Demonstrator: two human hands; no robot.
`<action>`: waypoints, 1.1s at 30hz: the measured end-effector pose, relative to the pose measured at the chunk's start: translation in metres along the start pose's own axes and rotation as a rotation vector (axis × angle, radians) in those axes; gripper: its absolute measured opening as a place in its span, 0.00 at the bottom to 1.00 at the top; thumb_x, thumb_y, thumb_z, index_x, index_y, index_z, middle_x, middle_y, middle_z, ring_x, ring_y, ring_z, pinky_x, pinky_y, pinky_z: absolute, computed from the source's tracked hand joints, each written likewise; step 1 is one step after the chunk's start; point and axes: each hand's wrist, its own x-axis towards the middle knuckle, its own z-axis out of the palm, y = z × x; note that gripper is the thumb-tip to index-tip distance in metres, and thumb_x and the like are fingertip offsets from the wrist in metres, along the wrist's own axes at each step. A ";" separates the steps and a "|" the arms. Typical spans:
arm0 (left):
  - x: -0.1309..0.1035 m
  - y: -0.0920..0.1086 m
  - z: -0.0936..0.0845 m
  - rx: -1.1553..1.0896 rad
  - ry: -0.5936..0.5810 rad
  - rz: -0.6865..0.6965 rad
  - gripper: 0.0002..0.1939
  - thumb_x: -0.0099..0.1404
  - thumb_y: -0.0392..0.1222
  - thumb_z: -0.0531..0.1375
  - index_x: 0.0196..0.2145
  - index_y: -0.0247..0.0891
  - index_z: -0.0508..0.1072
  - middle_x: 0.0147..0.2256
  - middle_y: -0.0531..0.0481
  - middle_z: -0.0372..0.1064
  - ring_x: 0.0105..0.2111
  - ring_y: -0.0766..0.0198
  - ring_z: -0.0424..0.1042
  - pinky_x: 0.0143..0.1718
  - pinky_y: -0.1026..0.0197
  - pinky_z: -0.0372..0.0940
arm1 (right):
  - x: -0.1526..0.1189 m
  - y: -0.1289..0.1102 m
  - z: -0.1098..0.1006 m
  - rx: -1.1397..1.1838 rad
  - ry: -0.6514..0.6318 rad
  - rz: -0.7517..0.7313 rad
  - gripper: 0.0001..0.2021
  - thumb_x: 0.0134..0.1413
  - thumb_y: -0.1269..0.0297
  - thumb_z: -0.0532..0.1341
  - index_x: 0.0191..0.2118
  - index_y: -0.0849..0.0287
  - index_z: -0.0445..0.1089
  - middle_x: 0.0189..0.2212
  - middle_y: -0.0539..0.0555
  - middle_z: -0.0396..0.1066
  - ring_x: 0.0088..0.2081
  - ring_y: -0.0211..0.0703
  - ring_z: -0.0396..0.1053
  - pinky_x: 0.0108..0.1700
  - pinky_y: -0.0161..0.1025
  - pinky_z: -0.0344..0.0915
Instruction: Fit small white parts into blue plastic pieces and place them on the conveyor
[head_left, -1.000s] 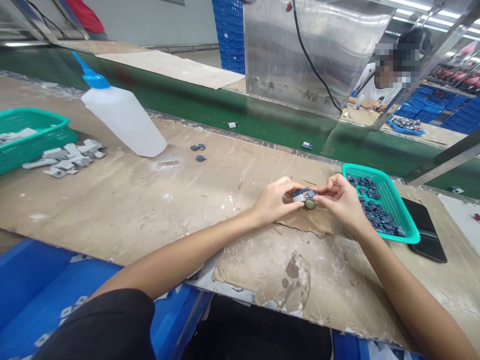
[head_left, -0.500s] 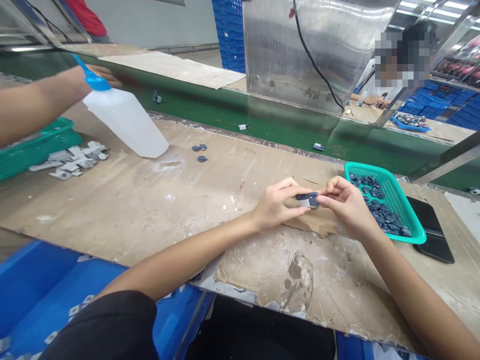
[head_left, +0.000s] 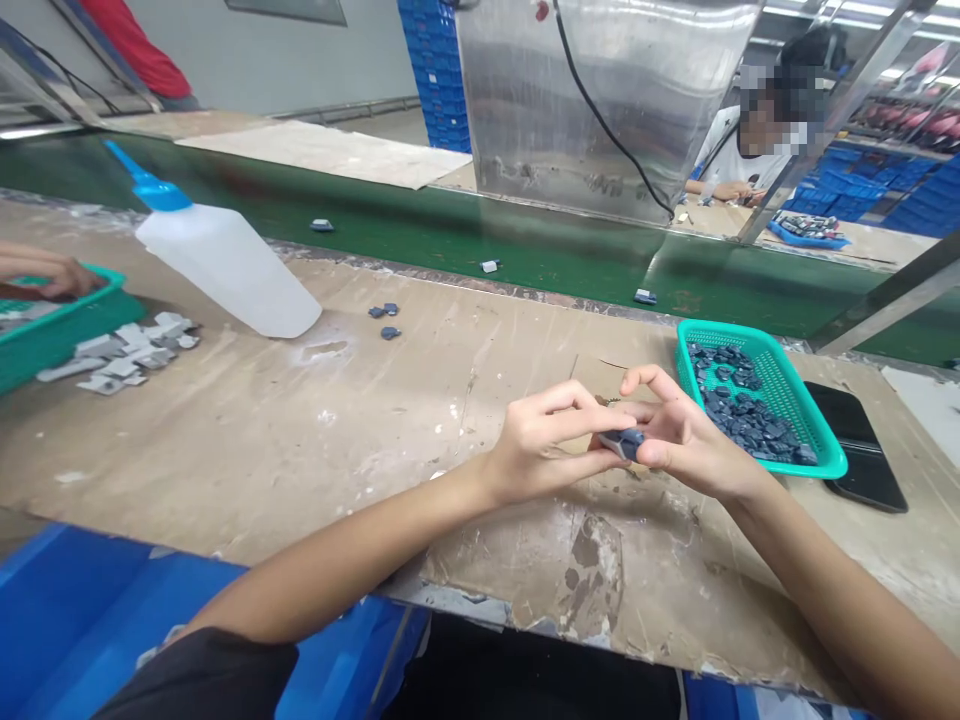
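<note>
Above the worktable, my left hand [head_left: 551,440] pinches a small dark blue and light grey plastic piece [head_left: 624,442] between thumb and fingers. From the other side, my right hand [head_left: 686,435] presses its thumb against the piece's right end, with the index finger raised and curved. The other right fingers lie partly behind the piece. Close to my right wrist stands a green basket [head_left: 840,465] with many small dark blue parts [head_left: 757,425] in it. A few more loose dark blue parts [head_left: 390,332] rest on the table farther left.
A white squeeze bottle [head_left: 232,265] with a blue nozzle leans at the left, near grey parts [head_left: 131,350]. Another person's hand [head_left: 52,272] is at the left green basket [head_left: 112,295]. Pieces lie on the green belt [head_left: 420,240]. A black phone-like object [head_left: 870,450] lies at right.
The piece has turned in my fingers and sits slightly lower. My right index finger has lifted off it. The other person's arm has drawn back from behind the bottle to the left basket.
</note>
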 end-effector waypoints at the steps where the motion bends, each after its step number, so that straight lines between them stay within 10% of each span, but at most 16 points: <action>1: 0.004 0.001 -0.002 0.014 -0.013 0.012 0.12 0.56 0.38 0.62 0.40 0.41 0.73 0.31 0.50 0.68 0.29 0.70 0.69 0.32 0.69 0.66 | 0.000 -0.005 -0.002 -0.061 -0.014 -0.018 0.24 0.52 0.54 0.63 0.49 0.51 0.50 0.33 0.52 0.67 0.34 0.44 0.68 0.36 0.39 0.66; 4: 0.025 -0.017 -0.006 0.087 -0.117 -0.031 0.13 0.59 0.36 0.58 0.43 0.41 0.71 0.37 0.48 0.69 0.36 0.67 0.69 0.39 0.65 0.65 | 0.002 -0.016 -0.026 -0.510 0.128 -0.088 0.25 0.57 0.56 0.56 0.57 0.51 0.46 0.38 0.55 0.67 0.38 0.47 0.67 0.40 0.42 0.64; 8: 0.064 -0.095 -0.008 0.297 -0.252 -0.228 0.15 0.58 0.32 0.56 0.45 0.37 0.70 0.43 0.45 0.65 0.45 0.61 0.65 0.50 0.60 0.58 | -0.005 -0.008 -0.095 -1.453 0.549 0.078 0.14 0.59 0.68 0.51 0.49 0.66 0.62 0.40 0.64 0.66 0.43 0.56 0.64 0.46 0.48 0.59; 10: 0.081 -0.140 -0.007 0.468 -0.292 -0.396 0.17 0.58 0.30 0.55 0.46 0.33 0.69 0.45 0.42 0.64 0.48 0.59 0.62 0.52 0.60 0.56 | -0.012 0.003 -0.127 -1.727 0.497 0.422 0.12 0.56 0.75 0.51 0.44 0.72 0.66 0.38 0.69 0.66 0.43 0.60 0.63 0.45 0.48 0.59; 15: 0.109 -0.209 0.003 0.594 -0.254 -0.626 0.17 0.58 0.33 0.55 0.46 0.31 0.69 0.45 0.39 0.63 0.48 0.55 0.62 0.52 0.57 0.55 | -0.020 0.019 -0.153 -1.739 0.392 0.551 0.12 0.47 0.83 0.54 0.34 0.67 0.72 0.32 0.63 0.69 0.38 0.53 0.67 0.41 0.38 0.60; 21: 0.109 -0.235 -0.008 0.639 -0.020 -0.829 0.23 0.61 0.36 0.52 0.55 0.37 0.59 0.57 0.37 0.48 0.58 0.44 0.43 0.55 0.42 0.44 | -0.017 0.022 -0.150 -1.654 0.475 0.598 0.13 0.46 0.83 0.54 0.34 0.65 0.73 0.33 0.62 0.68 0.36 0.49 0.67 0.34 0.35 0.60; 26: 0.102 -0.246 -0.032 0.470 0.077 -0.947 0.10 0.56 0.28 0.54 0.36 0.35 0.70 0.45 0.37 0.63 0.54 0.45 0.55 0.54 0.44 0.49 | -0.016 0.024 -0.151 -1.574 0.570 0.573 0.15 0.43 0.84 0.54 0.37 0.68 0.73 0.33 0.63 0.68 0.38 0.50 0.67 0.40 0.36 0.61; 33: 0.102 -0.201 -0.015 -0.017 0.277 -0.960 0.10 0.61 0.30 0.51 0.40 0.34 0.65 0.44 0.44 0.65 0.47 0.63 0.65 0.52 0.58 0.59 | -0.018 0.011 -0.147 -1.378 0.686 0.384 0.11 0.49 0.78 0.54 0.37 0.65 0.71 0.33 0.58 0.70 0.38 0.49 0.68 0.40 0.37 0.65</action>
